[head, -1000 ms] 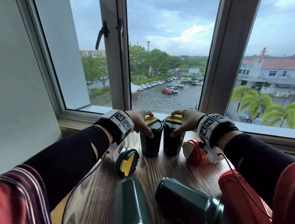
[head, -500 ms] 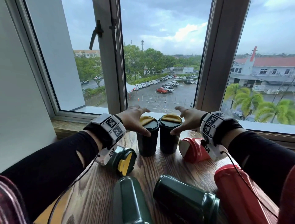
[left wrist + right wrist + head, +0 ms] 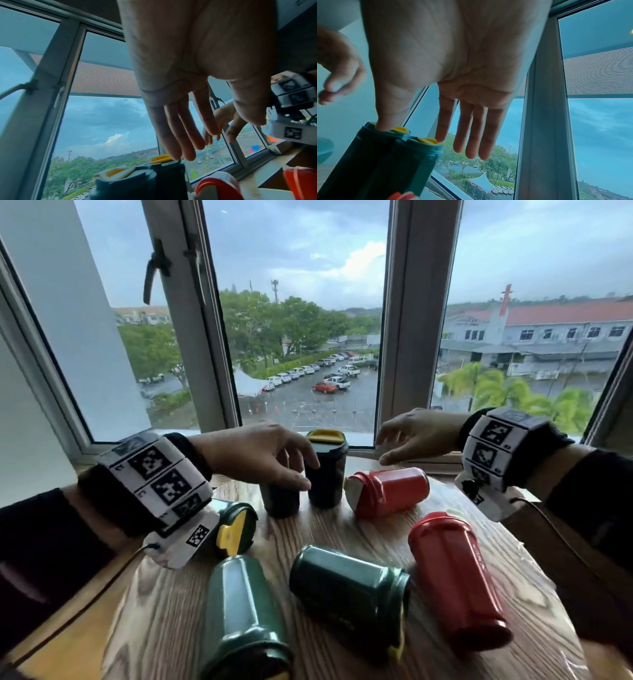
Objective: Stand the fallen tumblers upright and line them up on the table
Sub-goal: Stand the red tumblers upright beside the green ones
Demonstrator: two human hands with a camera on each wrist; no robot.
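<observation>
Nearest us, fallen tumblers [image 3: 346,587] lie on the wooden table [image 3: 164,618]. Farther off, our left hand [image 3: 260,453] hovers, fingers loosely spread, over two upright green tumblers [image 3: 325,470]; our right hand [image 3: 418,434], fingers relaxed and empty, hangs above the far fallen red tumbler [image 3: 387,491].

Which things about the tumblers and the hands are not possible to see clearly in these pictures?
- Head view: the left hand covers the lid of the left upright green tumbler.
- Head view: the wrist camera hides the body of the fallen yellow-lidded tumbler.
- Head view: the bottom edge cuts off the near green tumbler.
- Right wrist view: the right hand is open; thumb contact with a lid is unclear.
</observation>
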